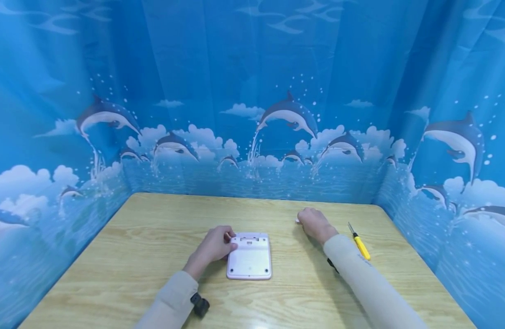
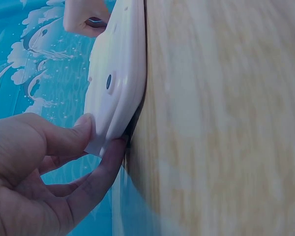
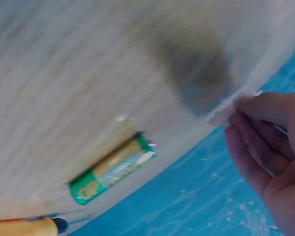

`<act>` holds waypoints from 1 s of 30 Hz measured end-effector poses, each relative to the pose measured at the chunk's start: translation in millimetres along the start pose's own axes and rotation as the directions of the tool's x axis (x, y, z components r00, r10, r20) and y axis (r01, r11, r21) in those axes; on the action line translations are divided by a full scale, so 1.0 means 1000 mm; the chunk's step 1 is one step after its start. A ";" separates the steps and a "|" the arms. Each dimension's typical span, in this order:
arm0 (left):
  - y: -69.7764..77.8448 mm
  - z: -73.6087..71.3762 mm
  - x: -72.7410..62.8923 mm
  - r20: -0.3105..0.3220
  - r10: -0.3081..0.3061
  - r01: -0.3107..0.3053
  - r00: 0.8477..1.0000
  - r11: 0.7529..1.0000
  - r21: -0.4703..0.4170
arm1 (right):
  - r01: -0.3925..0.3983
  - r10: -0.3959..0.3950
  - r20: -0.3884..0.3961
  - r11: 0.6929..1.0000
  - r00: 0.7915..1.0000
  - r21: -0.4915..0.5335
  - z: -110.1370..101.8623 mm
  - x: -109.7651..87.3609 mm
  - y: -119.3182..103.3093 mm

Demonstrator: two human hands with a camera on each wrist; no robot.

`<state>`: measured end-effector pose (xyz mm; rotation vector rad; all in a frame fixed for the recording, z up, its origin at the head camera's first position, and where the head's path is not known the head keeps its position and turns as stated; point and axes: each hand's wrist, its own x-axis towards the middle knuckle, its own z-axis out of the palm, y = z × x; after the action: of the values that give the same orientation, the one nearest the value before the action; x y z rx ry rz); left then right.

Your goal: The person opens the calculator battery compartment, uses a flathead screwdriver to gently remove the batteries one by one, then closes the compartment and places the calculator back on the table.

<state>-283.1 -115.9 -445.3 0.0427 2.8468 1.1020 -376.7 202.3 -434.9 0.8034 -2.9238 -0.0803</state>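
A flat pale pink device [image 1: 249,262], shaped like a desktop calculator, lies back side up on the table, with small dark feet and an open battery slot at its far end. My left hand [image 1: 214,246] pinches its far left edge; in the left wrist view the thumb is on the back and a finger is under the rim. Farther right, my right hand [image 1: 315,224] pinches a small whitish flat piece [image 3: 221,117] between thumb and fingers, low over the table. A green and gold battery [image 3: 112,169] lies near that hand in the right wrist view.
A screwdriver [image 1: 362,248] with a yellow handle lies right of my right forearm, its shaft pointing away. The wood-grain table [image 1: 162,219] ends at a blue curtain [image 1: 219,91] printed with dolphins, which surrounds it at the back and sides.
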 end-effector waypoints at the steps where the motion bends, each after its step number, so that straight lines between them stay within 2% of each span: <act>1: 0.000 0.000 0.000 -0.001 0.001 -0.001 1.000 1.000 0.001 | 0.005 -0.005 0.003 1.000 1.000 0.011 -0.002 0.001 -0.001; 10: 0.003 0.000 -0.002 -0.007 -0.021 0.021 1.000 1.000 -0.001 | 0.077 -0.096 0.097 0.979 0.991 0.187 -0.029 0.002 -0.022; 17: 0.003 0.001 -0.003 -0.009 -0.028 0.027 1.000 1.000 -0.008 | 0.100 -0.139 0.164 0.969 0.977 0.226 -0.041 0.001 -0.037; 30: 0.003 0.001 -0.002 -0.010 -0.018 0.018 1.000 1.000 0.001 | 0.115 -0.177 0.201 0.952 0.963 0.285 -0.053 0.004 -0.044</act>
<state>-281.3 -113.2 -444.4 0.0122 2.8506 1.1009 -351.7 161.4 -385.6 1.1220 -3.1252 0.2397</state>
